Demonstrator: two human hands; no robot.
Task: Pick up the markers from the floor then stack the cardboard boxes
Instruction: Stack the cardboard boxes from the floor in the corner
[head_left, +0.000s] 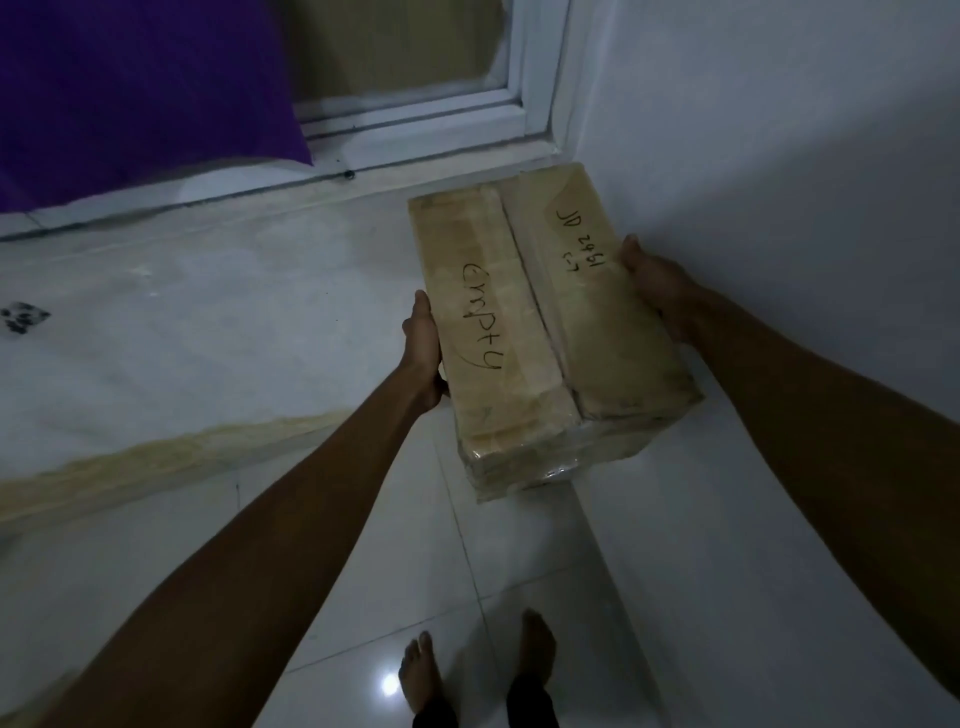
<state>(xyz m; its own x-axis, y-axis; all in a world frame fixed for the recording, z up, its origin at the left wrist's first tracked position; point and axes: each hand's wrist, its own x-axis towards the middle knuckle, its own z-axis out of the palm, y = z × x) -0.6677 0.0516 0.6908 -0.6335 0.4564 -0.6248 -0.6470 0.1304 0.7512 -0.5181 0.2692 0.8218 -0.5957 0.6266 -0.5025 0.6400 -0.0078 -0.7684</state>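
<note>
Cardboard box, taped and marked "empty", sits between the two hands, left hand gripping its left side and right hand gripping its right side, with the white wall just beyond the right hand

Matt cardboard box under shiny clear tape; glossy tiled floor

A room in a home, perhaps a bedroom: glossy white floor tiles, a white-framed window with a purple curtain (dimly lit), plain white wall, bare feet.
</note>
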